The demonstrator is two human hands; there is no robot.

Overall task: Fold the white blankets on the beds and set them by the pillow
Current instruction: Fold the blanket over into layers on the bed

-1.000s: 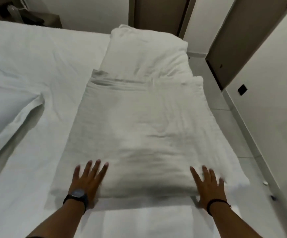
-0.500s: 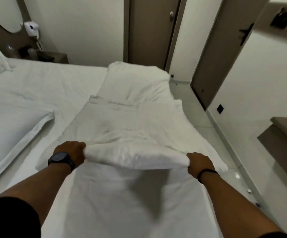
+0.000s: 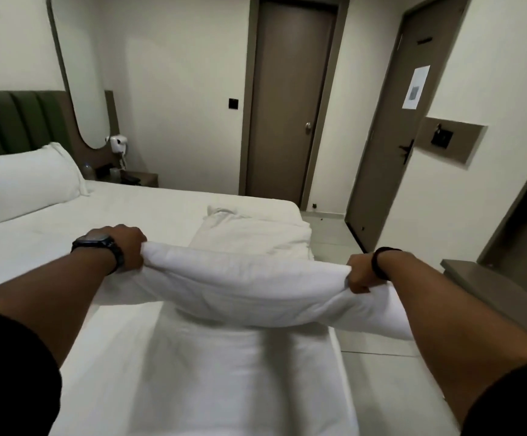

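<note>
Left hand and right hand each fist closed on the part-folded white blanket, lifted over the bed near its right edge; another fold, I judge, remains; the pillow sits well apart.

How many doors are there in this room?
2. One closed door with a round knob stands in the far wall past the bed's corner; another door, with a lever handle and a paper sheet on it, is to its right. More may lie outside the view.
</note>
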